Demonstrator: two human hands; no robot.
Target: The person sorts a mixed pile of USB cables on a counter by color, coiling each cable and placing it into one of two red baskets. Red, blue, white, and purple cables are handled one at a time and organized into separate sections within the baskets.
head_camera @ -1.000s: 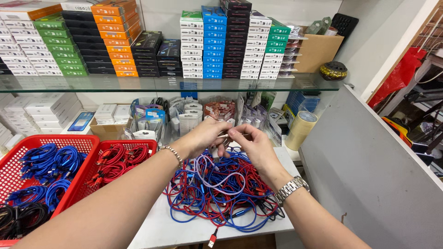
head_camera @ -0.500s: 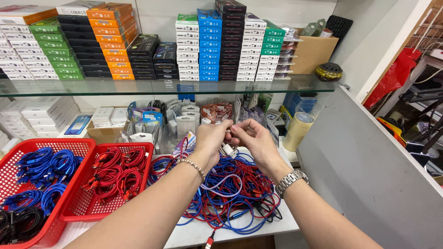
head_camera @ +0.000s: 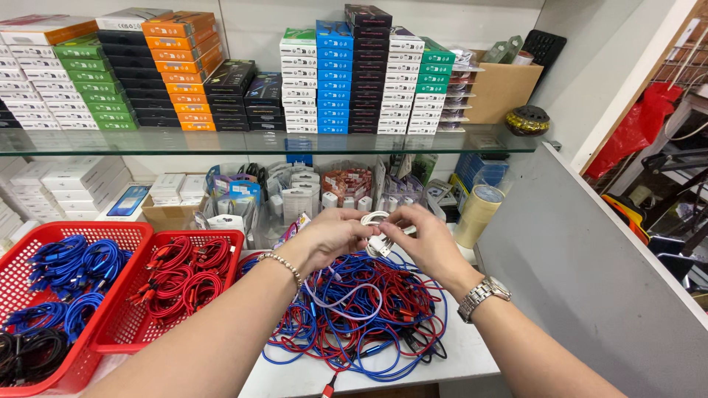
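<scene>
Together, the left hand (head_camera: 332, 237) and the right hand (head_camera: 424, 239) pinch a coiled white cable (head_camera: 377, 234) between their fingertips, holding it just above a tangled heap of red, blue and white cables (head_camera: 354, 313) on the white desk (head_camera: 472, 354). Left of the heap stand two red plastic baskets: the nearer red basket (head_camera: 118, 335) holds red cable bundles, the farther red basket (head_camera: 15, 265) blue and black ones.

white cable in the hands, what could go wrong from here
1. The white cable that the left hand and right hand pinch trails into the tangled pile of red and blue cables; pulling may snag or drag others.
2. The pile reaches the table edge, where a red plug already hangs over, so cables could slide off.
</scene>
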